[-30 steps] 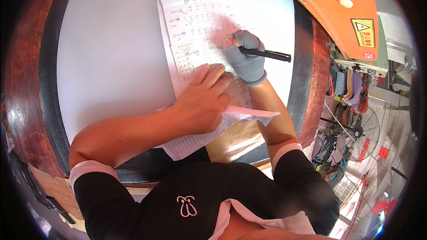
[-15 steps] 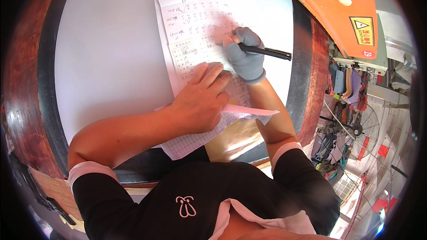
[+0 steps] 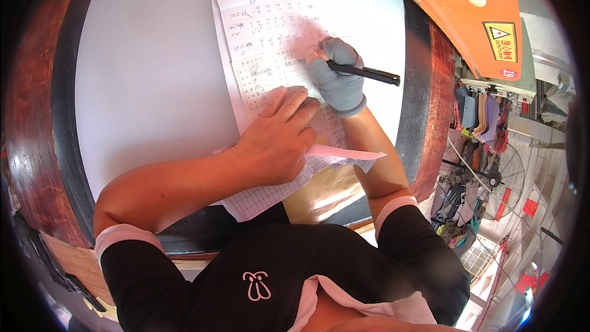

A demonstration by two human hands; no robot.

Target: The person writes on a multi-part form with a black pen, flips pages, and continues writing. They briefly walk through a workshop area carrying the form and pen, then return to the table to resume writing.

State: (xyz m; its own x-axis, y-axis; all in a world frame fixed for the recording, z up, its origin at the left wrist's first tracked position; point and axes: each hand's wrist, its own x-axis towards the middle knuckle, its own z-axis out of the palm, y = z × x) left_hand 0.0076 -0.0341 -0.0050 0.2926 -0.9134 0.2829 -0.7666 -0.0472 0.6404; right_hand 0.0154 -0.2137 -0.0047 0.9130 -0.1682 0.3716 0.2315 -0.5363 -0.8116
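Plainly, the right hand (image 3: pixel 337 77), in one grey glove, has its grip closed around one black pen (image 3: pixel 375 75); its writing end is hidden (the fingers cover it). The bare left hand (image 3: pixel 279 135) rests palm down, fingers loosely extended, on the written sheets (image 3: pixel 289 0) and one cream slip (image 3: pixel 252 74) lying over them. How many sheets are stacked, I cannot tell. Below the palm, one gridded sheet (image 3: pixel 255 201) and one gold-coloured sheet (image 3: pixel 319 200) reach the near black edge (image 3: pixel 196 232) of the worktop (image 3: pixel 147 55). Bare surface spreads wide left of the sheets, narrower to the right. Beyond stand one orange machine (image 3: pixel 461 12), upper right, and one fan (image 3: pixel 507 178).
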